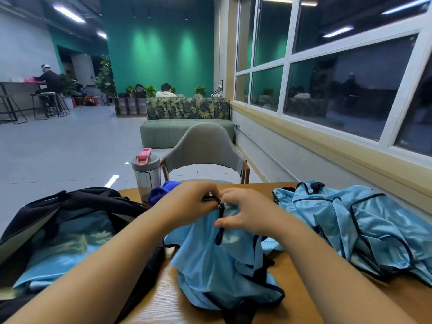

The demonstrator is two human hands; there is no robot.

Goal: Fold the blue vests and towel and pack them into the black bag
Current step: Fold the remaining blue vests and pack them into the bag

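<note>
Centrally, left hand (191,199) and right hand (243,213) pinching blue vest (217,260) by its trimmed edge, lifted to align for folding.

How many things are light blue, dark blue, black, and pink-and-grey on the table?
Light blue: 3, the held vest, vest pile, folded vests in bag
Dark blue: 1, towel
Black: 1, bag
Pink-and-grey: 1, bottle
Total: 6

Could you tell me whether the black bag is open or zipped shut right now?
Open: the black bag gapes wide, and light blue fabric shows inside it.
</note>
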